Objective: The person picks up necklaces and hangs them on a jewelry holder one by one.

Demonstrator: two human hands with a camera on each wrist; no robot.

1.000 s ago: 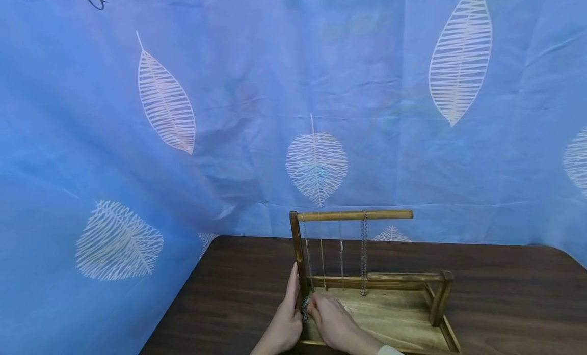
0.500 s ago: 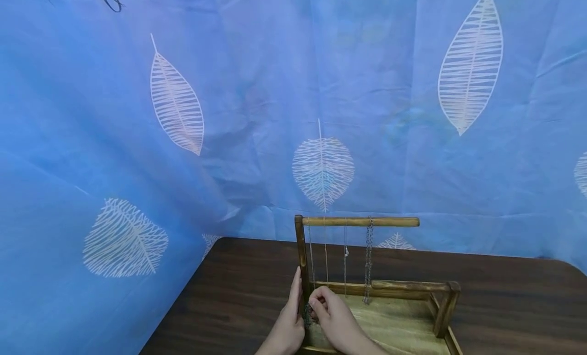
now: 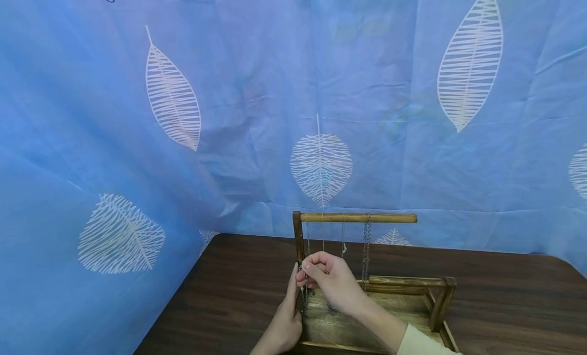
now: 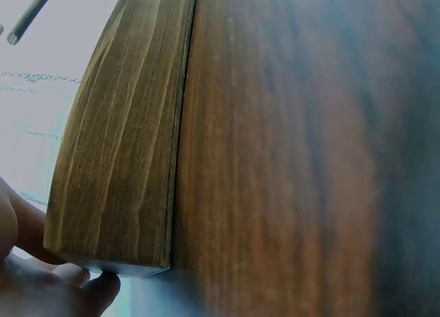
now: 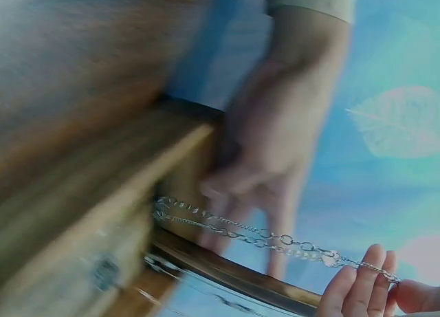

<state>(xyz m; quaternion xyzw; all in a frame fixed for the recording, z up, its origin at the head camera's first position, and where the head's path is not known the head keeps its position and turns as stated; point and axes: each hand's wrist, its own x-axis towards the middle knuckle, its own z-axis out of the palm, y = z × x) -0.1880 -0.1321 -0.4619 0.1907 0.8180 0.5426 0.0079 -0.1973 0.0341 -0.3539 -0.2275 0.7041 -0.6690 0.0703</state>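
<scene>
My right hand [image 3: 337, 283] is raised in front of the wooden jewelry stand [image 3: 358, 218], its thumb and fingertips pinching a silver chain [image 5: 258, 238]. In the right wrist view the chain stretches from those fingertips [image 5: 375, 269] down toward the tray, in two strands with clear beads partway along. My left hand [image 3: 284, 314] rests against the stand's left side, fingers extended along the upright post [image 3: 298, 238]. Seen from the left wrist, its fingers [image 4: 100, 289] touch the end of the wooden side [image 4: 124, 138]. Several thin necklaces and a thicker chain [image 3: 366, 243] hang from the top bar.
On the tray floor [image 3: 390, 314] lies a small silver clump [image 5: 106, 272]. A lower wooden rail [image 3: 403, 281] with a post stands at the tray's right. The dark wooden table [image 3: 220, 283] is backed by a blue leaf-patterned curtain [image 3: 257, 115].
My right hand has risen from the tray's left corner, drawing the silver chain up out of it. The left hand stays at the stand's side.
</scene>
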